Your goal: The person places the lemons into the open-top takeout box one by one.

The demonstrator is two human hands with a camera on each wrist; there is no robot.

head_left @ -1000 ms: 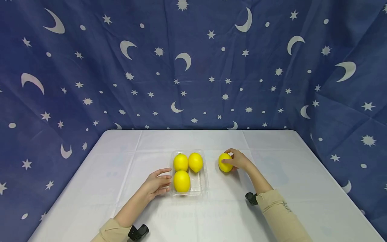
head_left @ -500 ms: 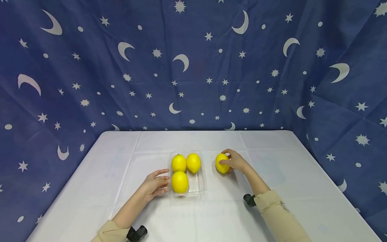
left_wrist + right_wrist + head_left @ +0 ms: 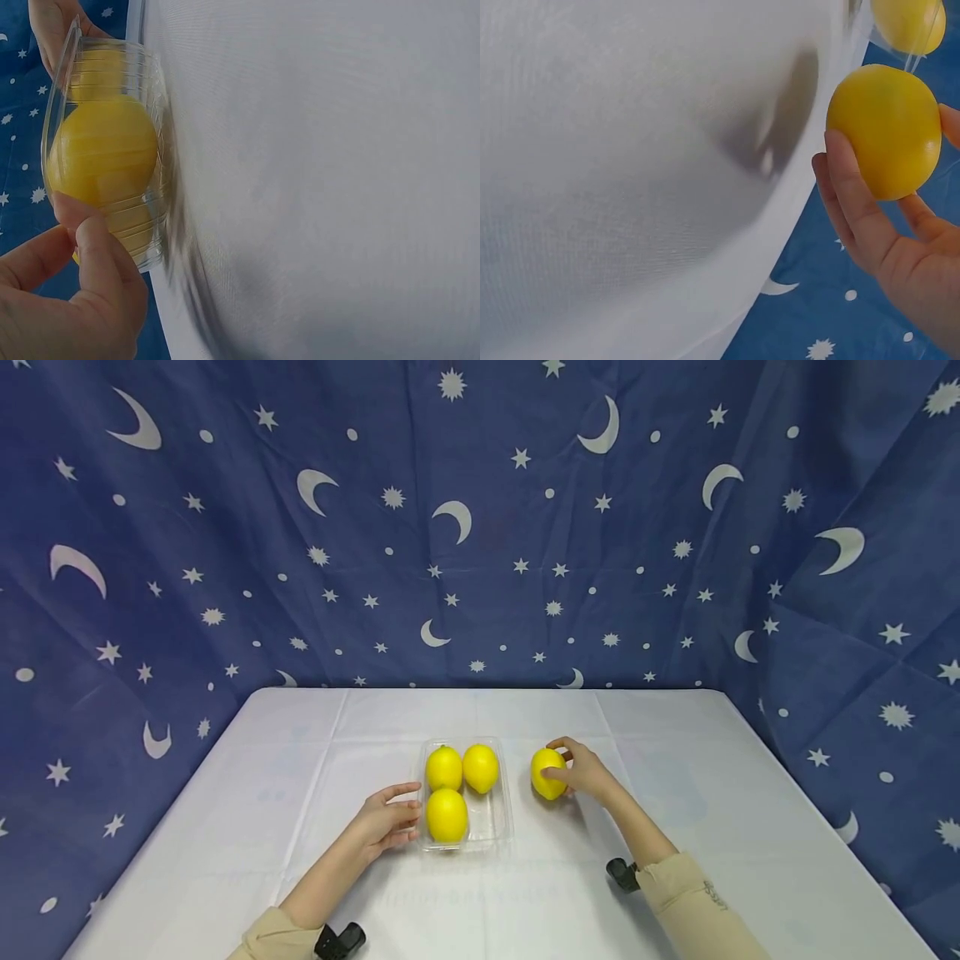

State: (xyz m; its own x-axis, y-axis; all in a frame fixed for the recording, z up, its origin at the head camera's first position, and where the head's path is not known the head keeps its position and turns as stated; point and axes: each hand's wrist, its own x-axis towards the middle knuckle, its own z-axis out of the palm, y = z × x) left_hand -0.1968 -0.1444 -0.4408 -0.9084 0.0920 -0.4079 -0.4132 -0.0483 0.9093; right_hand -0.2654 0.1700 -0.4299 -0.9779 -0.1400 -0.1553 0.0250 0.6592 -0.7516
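My right hand point(image 3: 588, 772) grips a yellow lemon point(image 3: 549, 774) between thumb and fingers, just right of a clear plastic container point(image 3: 491, 818). In the right wrist view, that lemon point(image 3: 885, 131) appears raised, its shadow lying apart on the cloth. Three lemons sit in the container: one back left point(image 3: 444, 767), one back right point(image 3: 481, 768) and one front left point(image 3: 447, 816). The front right part holds nothing. My left hand point(image 3: 386, 822) is at the container's left side, fingers loosely extended by its rim; whether they touch it is hard to tell.
A white cloth point(image 3: 337, 893) covers the table. Behind and at the sides hangs a blue curtain point(image 3: 495, 527) with moons and stars. Black wrist cameras are strapped to the left wrist point(image 3: 341, 941) and right wrist point(image 3: 622, 874).
My right hand has moved slightly left with the lemon, narrowing the gap to the container. The left hand and the container stay in place; the head view has shifted a little.
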